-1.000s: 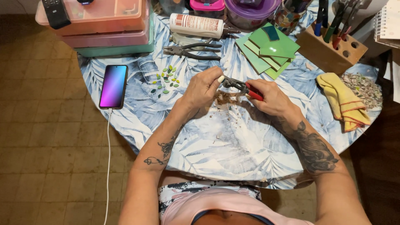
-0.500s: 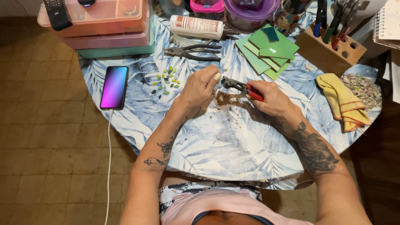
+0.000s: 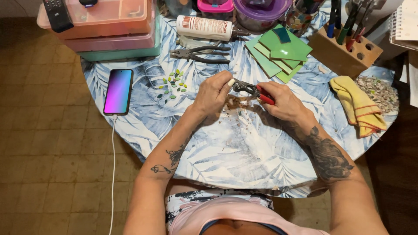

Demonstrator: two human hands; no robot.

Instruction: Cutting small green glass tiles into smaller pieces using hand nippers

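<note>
Nothing moves: right hand (image 3: 285, 102) still squeezes nippers (image 3: 252, 90), left fingers (image 3: 226, 85) pinching tile; I'd nibble small.

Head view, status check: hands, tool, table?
Right hand shut on red-handled nippers. Left hand pinches a small piece at the jaws, too small to identify. Brown chips lie below; green leaf pieces lie left, apart.

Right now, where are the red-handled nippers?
Head view, table centre: red-handled nippers in the right hand, tip by the left hand, below the green tiles.
</note>
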